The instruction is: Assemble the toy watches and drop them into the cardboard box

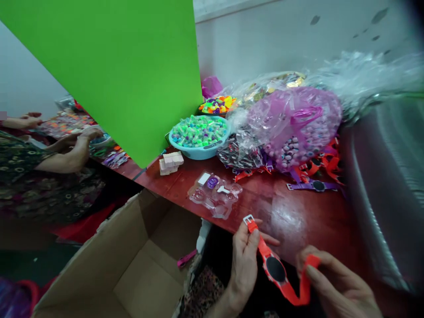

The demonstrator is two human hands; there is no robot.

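The left hand (243, 269) pinches the buckle end of an orange toy wristwatch (275, 270) and the right hand (338, 282) grips the other end of its strap. The hands are apart, with the black dial slung between them, above the near edge of the red wooden surface (318, 229). Left of them stands an open cardboard box (132, 260). Farther on lie a clear plastic blister tray (215, 194), a purple toy watch (313, 186), a blue basin (202, 154) of green capsules (198, 130), and a pink bag (294, 119) of beads. Far left, past a green board (99, 66), a co-worker's hand (91, 132) reaches over the surface.

Smooth plastic watch strap (287, 287), matt cardboard box (109, 256)
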